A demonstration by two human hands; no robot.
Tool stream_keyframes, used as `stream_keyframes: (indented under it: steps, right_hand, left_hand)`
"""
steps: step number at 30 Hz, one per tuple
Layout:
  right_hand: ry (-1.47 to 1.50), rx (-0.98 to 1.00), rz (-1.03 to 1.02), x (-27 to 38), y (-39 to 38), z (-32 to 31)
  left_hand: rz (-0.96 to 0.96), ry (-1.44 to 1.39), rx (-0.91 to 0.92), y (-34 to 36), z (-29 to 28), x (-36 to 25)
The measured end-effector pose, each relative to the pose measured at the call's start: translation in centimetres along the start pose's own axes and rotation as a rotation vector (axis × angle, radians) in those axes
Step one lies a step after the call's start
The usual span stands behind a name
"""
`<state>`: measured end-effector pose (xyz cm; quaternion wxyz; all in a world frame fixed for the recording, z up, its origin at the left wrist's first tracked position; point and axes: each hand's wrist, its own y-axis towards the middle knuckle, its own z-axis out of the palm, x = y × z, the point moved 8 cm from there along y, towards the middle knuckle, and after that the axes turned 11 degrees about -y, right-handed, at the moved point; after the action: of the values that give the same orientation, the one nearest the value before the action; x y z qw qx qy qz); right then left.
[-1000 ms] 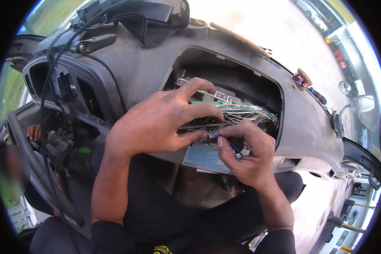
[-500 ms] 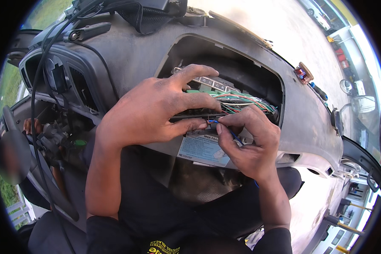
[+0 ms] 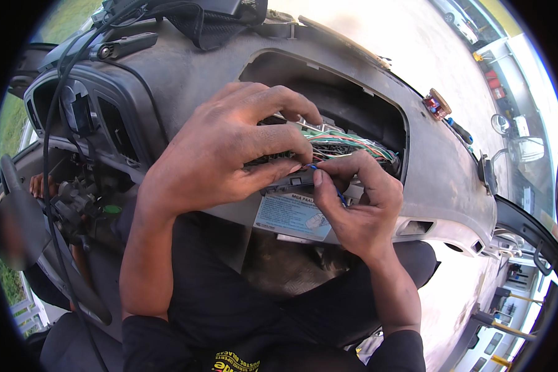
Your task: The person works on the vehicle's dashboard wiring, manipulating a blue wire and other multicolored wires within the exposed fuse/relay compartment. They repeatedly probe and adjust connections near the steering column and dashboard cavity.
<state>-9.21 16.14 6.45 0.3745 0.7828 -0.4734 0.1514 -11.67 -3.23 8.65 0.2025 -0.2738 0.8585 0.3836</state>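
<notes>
My right hand (image 3: 367,201) pinches a thin blue wire (image 3: 341,197) between thumb and forefinger. The wire's upper end meets the thumb tip of my left hand (image 3: 223,152), where a short reddish wire end shows. The left thumb and a finger close on that joint, while its other fingers arch above. Both hands are at the front lip of an opening in the grey dashboard (image 3: 189,80). Inside the opening lies a bundle of green, white and red wires (image 3: 353,141), partly hidden behind my left hand.
A blue-and-white label (image 3: 293,216) sits below the opening. At the left, another person is by the steering wheel (image 3: 84,291), one hand (image 3: 41,184) showing. A black cable (image 3: 51,204) hangs down there. A blue-handled tool (image 3: 460,130) and a small reddish-brown item (image 3: 436,105) rest on the dashboard's far right.
Both hands have moved slightly up toward the opening, with the blue wire between them. The right fingertips are closer to the left thumb, and less of the wire joint shows.
</notes>
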Motion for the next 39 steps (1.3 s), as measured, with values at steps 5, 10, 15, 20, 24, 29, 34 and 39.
stream_keyframes:
  steps: [5, 10, 15, 20, 24, 29, 34, 39]
  right_hand:
    - [-0.012, -0.016, 0.019, 0.0, -0.1, 0.1]
    - [0.009, 0.013, 0.008, -0.2, -0.2, 0.4]
    - [-0.138, -0.167, -0.262, 1.5, 0.0, -0.1]
    - [-0.214, -0.149, -0.269, 1.7, -0.2, 0.4]
    - [-0.302, -0.035, -0.276, 2.6, 0.1, 0.2]
    - [-0.300, 0.014, -0.227, 2.9, 0.4, 0.1]
    - [-0.319, 0.039, -0.165, 3.3, 0.8, 0.3]
    - [-0.320, 0.001, -0.177, 3.2, 0.7, 0.8]
  left_hand:
    - [0.026, 0.007, 0.006, 0.1, 0.3, -0.2]
    - [0.103, 0.107, 0.032, 0.0, 0.6, -0.8]
    - [0.126, 0.096, 0.048, 0.2, 0.1, -1.2]
    - [-0.132, -0.158, 0.055, -0.8, -0.6, 2.1]
    - [-0.309, -0.241, 0.176, -2.2, 0.3, 3.5]
    - [-0.330, -0.135, 0.240, -1.9, 0.7, 3.5]
    - [-0.318, -0.113, 0.211, -1.9, 0.7, 3.3]
    - [-0.322, -0.087, 0.230, -1.7, 0.9, 3.4]
